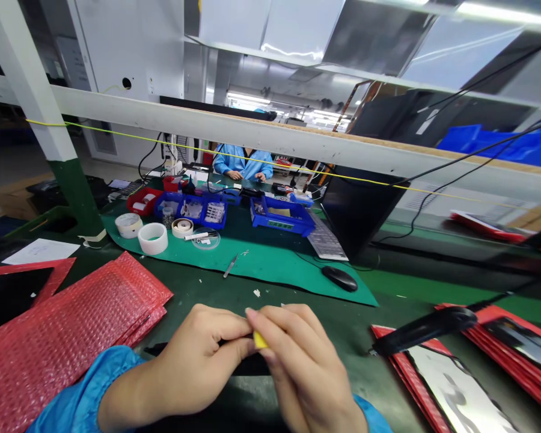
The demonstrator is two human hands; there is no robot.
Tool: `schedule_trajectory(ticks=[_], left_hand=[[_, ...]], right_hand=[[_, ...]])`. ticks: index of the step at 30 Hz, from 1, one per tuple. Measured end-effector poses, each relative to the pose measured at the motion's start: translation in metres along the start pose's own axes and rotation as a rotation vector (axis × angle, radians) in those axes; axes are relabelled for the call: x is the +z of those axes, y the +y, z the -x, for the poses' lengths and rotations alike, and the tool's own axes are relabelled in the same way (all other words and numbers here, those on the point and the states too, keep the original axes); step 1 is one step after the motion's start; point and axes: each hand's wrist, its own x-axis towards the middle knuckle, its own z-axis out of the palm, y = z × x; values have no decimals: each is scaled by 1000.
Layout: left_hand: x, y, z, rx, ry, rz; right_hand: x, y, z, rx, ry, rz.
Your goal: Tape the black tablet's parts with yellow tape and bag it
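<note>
Yellow piece [259,340]: pinched between the fingertips of both hands [252,361], fingers nearly closed (mostly covered), above the dark green desk [225,296].

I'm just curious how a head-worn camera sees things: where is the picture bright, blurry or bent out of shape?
Head view: glare streaks the ceiling panels and the silvery sheet at right; red bubble wrap glints; the hands, left and right, look slightly soft; the post leans and looks stretched near the edge.
</note>
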Motion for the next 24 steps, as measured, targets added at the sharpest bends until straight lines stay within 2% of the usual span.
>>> schedule_trajectory(ticks=[3, 5, 13, 18, 24], left_hand=[[-12, 5, 1, -60, 124, 33], [-17, 7, 2, -58, 169, 15], [-13, 5, 3, -74, 105, -18], [-10, 2, 1, -65, 84, -56], [-7, 2, 0, -25, 60, -84]], right_hand=[[-12, 6, 2, 116, 83, 67], [-13, 9, 4, 135, 144, 86], [14, 11, 6, 103, 128, 1], [22, 11, 6, 61, 58, -47], [32, 11, 6, 33, 56, -41]])
